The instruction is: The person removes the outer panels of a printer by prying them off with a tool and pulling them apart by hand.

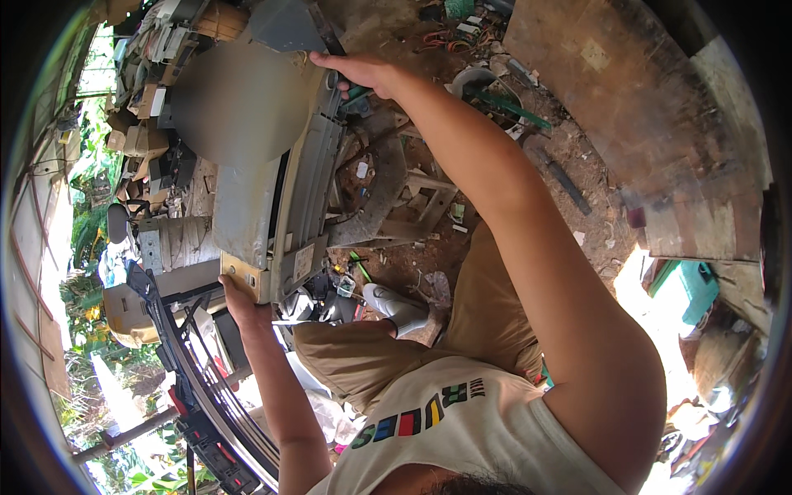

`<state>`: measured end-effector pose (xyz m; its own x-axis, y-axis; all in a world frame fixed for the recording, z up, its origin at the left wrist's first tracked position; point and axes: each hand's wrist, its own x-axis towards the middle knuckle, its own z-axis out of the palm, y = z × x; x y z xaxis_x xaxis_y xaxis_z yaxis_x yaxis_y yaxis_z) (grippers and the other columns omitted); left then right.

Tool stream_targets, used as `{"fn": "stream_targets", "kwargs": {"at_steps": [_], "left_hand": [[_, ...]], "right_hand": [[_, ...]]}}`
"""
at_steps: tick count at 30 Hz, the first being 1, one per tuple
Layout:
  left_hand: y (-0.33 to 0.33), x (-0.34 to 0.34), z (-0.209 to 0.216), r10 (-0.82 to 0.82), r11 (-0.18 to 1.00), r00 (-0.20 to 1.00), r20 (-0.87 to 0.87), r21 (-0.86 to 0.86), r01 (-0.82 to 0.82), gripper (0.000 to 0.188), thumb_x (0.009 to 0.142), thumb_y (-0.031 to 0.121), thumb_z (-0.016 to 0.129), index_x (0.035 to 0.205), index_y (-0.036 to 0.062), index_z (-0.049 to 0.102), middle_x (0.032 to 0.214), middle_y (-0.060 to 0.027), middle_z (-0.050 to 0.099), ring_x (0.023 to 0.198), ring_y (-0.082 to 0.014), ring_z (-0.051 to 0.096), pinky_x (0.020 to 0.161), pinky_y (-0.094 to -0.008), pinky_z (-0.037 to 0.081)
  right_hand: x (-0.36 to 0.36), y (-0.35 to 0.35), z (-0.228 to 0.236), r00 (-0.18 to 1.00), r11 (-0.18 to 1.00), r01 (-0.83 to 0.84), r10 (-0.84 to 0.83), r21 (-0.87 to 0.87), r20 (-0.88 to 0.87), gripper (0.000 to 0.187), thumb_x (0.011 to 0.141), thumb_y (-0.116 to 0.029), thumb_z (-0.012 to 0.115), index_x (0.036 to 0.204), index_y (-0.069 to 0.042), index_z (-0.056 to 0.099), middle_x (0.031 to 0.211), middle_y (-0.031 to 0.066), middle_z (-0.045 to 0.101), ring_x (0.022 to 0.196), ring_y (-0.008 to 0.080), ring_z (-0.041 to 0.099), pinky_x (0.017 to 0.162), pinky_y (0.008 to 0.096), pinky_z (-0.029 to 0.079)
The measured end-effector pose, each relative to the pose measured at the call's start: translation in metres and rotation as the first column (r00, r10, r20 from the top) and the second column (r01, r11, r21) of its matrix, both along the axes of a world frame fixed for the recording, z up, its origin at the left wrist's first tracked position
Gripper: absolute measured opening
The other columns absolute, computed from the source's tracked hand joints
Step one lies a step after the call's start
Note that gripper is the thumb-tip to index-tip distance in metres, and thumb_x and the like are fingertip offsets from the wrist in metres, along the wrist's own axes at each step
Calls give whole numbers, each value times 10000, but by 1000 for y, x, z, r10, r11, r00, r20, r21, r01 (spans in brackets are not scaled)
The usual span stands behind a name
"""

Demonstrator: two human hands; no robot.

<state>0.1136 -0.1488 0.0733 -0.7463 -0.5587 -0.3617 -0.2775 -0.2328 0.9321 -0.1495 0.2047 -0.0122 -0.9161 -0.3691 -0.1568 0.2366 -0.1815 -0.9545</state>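
Note:
A long grey metal and plastic casing (301, 190), like the housing of an appliance, stands in front of me to the left. My left hand (245, 307) is closed round its near tan corner, thumb on top. At the far end, my right hand (367, 74) is closed at the casing's edge, arm stretched out. A dark bar (326, 29) runs up from its fingers beside a dark grey plate (285, 26). Something green shows below that hand; whether bar and green part are one tool I cannot tell. A round blur hides part of the casing's upper surface.
Stacked grey scrap parts (161, 74) rise at the far left. A curved black rack-like part (194, 379) stands beside my left forearm. A wooden frame (425, 206), a dark rod (569, 186) and debris lie on the dirt floor. Wooden boards (610, 82) lean at right, near a teal case (689, 289).

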Motion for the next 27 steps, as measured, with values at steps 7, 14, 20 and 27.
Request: {"fn": "stream_targets", "kwargs": {"at_steps": [7,14,20,27], "left_hand": [[-1,-14,19,-33,997,996,-82,-77,26,556,1063,452,319,1428,44,418,1331,-129,564,1140,-298,607,948,-436,529],[-48,-35,53,-232,973,965,-126,-27,230,505,1058,385,380,1397,19,458,1280,-162,603,1111,-298,631,934,-428,537],[-98,-75,63,-520,849,850,-91,55,525,509,1054,404,379,1403,44,466,1279,-154,614,1124,-303,635,968,-438,523],[-131,-129,18,-559,829,829,19,13,559,517,1031,435,446,1387,64,503,1245,-104,655,1069,-256,666,909,-399,552]], "right_hand": [[-4,-21,-10,977,956,215,-206,-202,64,494,850,-542,712,1048,-96,639,698,-10,541,635,124,563,661,284,519],[37,-9,21,908,777,419,-367,-470,202,360,858,-412,742,1057,-120,672,680,-3,532,616,136,568,609,328,513],[135,-13,51,720,564,638,-679,-524,145,407,871,-301,736,1160,-23,663,771,2,578,624,107,544,586,299,510],[195,-52,-2,720,531,622,-676,-576,154,638,919,-344,702,1420,-9,492,767,-15,581,642,56,517,594,249,483]]}}
